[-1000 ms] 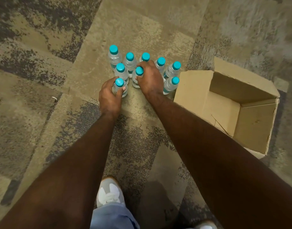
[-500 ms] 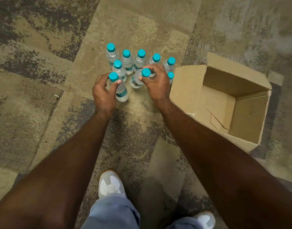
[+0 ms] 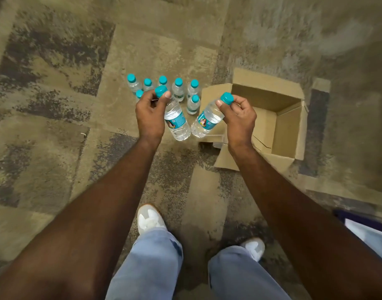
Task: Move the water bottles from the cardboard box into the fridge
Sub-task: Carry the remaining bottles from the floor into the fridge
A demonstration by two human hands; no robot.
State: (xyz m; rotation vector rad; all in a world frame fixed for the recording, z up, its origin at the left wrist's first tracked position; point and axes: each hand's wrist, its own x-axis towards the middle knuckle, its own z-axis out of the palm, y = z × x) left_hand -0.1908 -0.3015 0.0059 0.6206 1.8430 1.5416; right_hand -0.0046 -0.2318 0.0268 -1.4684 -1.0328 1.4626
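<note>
My left hand pinches a clear water bottle by its teal cap, lifted off the carpet. In my right hand hangs a second bottle, pinched at the cap and tilted toward the first. Several more teal-capped bottles stand upright in a cluster on the floor just beyond my hands. To the right, the cardboard box lies open with nothing visible inside. No fridge is in view.
Patterned beige and grey carpet covers the floor. My legs in light blue jeans and white shoes stand below the hands. A dark-edged object shows at the right edge.
Both hands have lifted one bottle each off the floor, out of the cluster and toward me. The view has pulled back and higher.
</note>
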